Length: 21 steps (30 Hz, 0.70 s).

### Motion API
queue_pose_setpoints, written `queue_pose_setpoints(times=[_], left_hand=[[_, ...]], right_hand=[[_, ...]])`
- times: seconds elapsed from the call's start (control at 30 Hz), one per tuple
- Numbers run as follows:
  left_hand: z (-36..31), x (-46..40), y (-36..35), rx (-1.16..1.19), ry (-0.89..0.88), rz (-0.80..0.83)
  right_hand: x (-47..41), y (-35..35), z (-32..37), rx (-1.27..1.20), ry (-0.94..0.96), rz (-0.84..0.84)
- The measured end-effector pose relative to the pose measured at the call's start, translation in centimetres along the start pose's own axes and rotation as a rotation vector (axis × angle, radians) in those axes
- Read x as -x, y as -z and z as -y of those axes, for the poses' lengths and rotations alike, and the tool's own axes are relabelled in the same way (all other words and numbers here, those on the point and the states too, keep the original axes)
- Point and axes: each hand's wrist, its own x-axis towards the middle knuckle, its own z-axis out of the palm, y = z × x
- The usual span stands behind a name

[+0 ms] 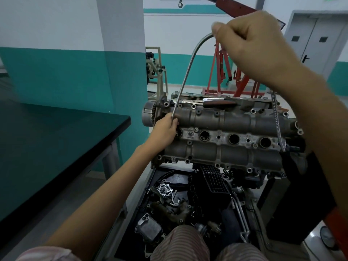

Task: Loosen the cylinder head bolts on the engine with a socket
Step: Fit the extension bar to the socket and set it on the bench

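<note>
- The engine (226, 132) sits on a stand at the centre, its grey cylinder head cover facing up, with 4 round plug wells in a row along the middle and small bolts around the edges.
- No brand or writing on the engine can be read; a faint stamp near the left well is too blurred to make out.
- The left hand (166, 128) is clamped on the lower end of a flexible metal shaft (188, 72), right at the left end of the cover.
- The right hand (258, 48) is raised high, fingers curled around the same shaft at the top of its arc; the other length hangs down to the engine's right end.
- A ratchet wrench (190, 101) and a brown-handled tool (219, 104) lie on the far edge of the engine.
- Below, a black tray (131, 219) holds loose engine parts, among them a chain and a finned cooler.
- A dark worktop (56, 132) stands to the left.
- A red engine hoist (237, 76) stands behind.
</note>
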Motion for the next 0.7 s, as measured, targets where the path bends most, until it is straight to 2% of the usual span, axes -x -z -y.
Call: queue_pose_setpoints(times=[0.2,0.37,0.53,0.7], left_hand=[[-0.3,-0.5,0.5,0.194,0.016,-0.193],[-0.1,-1.0,1.4,0.237,-0.029,-0.181],[0.4,-0.8,2.6,0.455,-0.04,-0.101],[0.2,-0.6,4.6,0.328,-0.155,-0.144]], right_hand=[[-0.5,0.1,-2.1,-0.065,-0.176,-0.078],[-0.9,-0.1,-3.5,-0.162,-0.293,-0.125],[-0.8,-0.1,-4.7,-0.254,-0.48,-0.173],[-0.4,-0.2,-5.6,-0.526,-0.709,-0.161]])
